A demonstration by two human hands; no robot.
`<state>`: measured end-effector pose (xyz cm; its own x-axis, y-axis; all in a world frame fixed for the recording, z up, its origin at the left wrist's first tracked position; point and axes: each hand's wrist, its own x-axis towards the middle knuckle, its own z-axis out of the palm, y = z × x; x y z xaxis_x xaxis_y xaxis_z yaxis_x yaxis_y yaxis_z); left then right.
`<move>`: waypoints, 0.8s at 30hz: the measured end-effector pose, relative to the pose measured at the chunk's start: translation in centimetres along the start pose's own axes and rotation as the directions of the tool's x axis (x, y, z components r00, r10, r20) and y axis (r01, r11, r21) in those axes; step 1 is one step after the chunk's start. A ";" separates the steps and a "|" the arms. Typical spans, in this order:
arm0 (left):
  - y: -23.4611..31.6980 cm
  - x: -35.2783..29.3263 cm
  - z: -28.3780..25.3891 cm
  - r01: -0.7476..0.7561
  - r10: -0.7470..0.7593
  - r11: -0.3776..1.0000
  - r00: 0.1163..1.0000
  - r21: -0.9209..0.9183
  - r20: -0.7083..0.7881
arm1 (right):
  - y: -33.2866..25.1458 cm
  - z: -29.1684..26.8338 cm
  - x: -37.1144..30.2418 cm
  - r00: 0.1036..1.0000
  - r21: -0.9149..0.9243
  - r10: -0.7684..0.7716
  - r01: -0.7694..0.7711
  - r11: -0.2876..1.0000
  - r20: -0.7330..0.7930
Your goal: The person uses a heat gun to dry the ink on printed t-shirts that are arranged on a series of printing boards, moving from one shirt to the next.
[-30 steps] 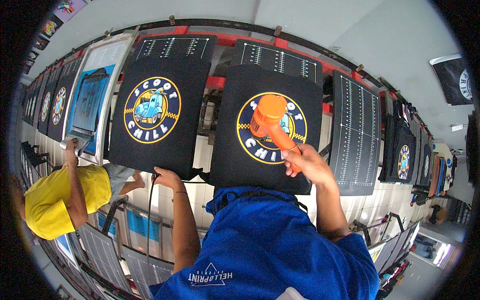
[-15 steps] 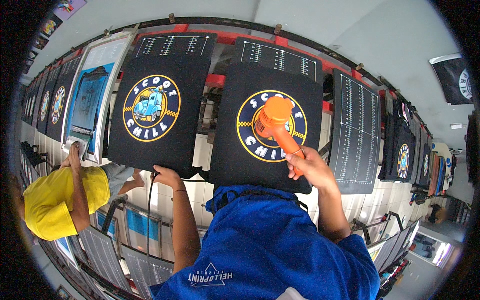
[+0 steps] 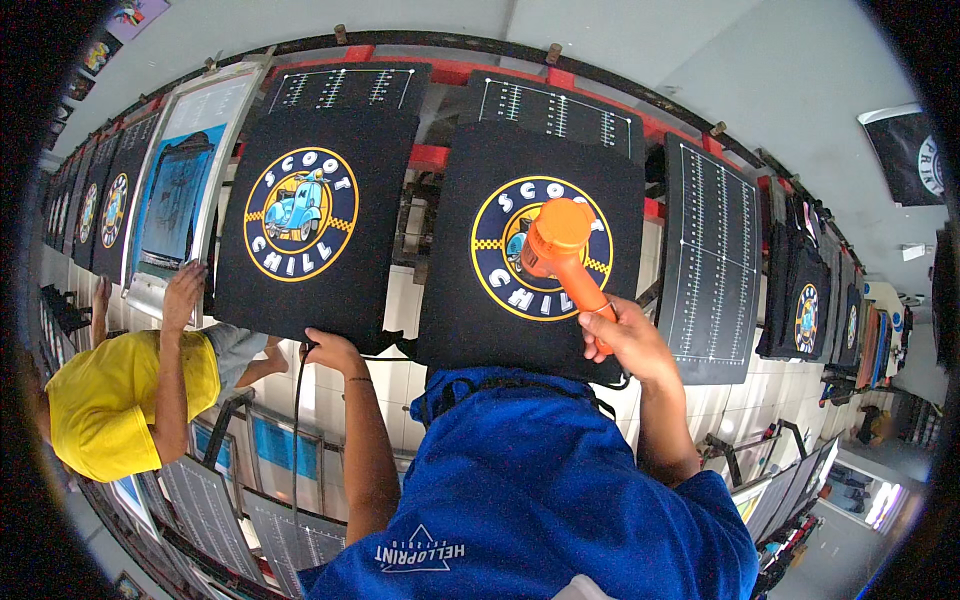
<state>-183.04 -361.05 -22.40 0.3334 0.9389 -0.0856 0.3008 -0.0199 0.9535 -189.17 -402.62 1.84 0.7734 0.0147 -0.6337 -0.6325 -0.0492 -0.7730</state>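
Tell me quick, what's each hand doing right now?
Left hand: closed on the lower edge of the left black shirt.
Right hand: fingers closed around the handle of the orange heat gun.

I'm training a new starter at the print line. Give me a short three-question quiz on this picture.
1. True or false: the right hand grips the orange plastic heat gun.
2. The left hand touches the lower edge of:
A. the black printed shirt on the left board
B. a white bucket
3. What colour top does the co-worker wear?

Key: 1 true; 2 A; 3 yellow.
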 end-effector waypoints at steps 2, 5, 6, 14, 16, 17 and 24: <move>0.0 0.0 0.0 0.006 -0.006 1.000 1.000 -0.002 -0.009 | -0.4 -0.5 -0.4 0.999 0.015 0.033 -0.032 0.999 -0.008; -0.8 0.8 0.1 0.030 -0.030 1.000 0.999 0.007 0.018 | -0.1 0.0 -0.5 1.000 -0.016 -0.010 0.010 1.000 -0.015; -1.1 0.9 0.1 0.018 -0.018 1.000 1.000 0.015 0.011 | -0.1 -0.2 -0.6 1.000 0.001 0.003 -0.003 1.000 -0.031; -0.8 0.4 -0.1 -0.013 0.013 0.998 1.000 0.061 0.000 | 0.3 -1.5 -1.1 0.998 0.034 0.024 -0.022 0.999 -0.064; -0.7 0.3 0.0 0.019 -0.019 0.999 1.000 0.046 -0.009 | 0.8 -1.2 -1.2 0.997 0.018 0.003 -0.002 1.000 -0.071; -0.6 0.3 0.1 0.036 -0.035 0.999 0.999 0.039 -0.014 | 0.6 -1.5 -1.3 0.998 0.010 0.010 -0.010 1.000 -0.058; -0.4 0.3 0.1 0.065 -0.065 0.998 0.998 0.005 -0.004 | 0.6 -1.9 0.0 0.996 0.053 -0.010 0.015 0.999 -0.089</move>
<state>-182.93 -360.84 -22.81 0.3092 0.9397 -0.1458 0.3261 0.0393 0.9445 -189.47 -404.54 1.47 0.7804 -0.0741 -0.6209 -0.6224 0.0036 -0.7827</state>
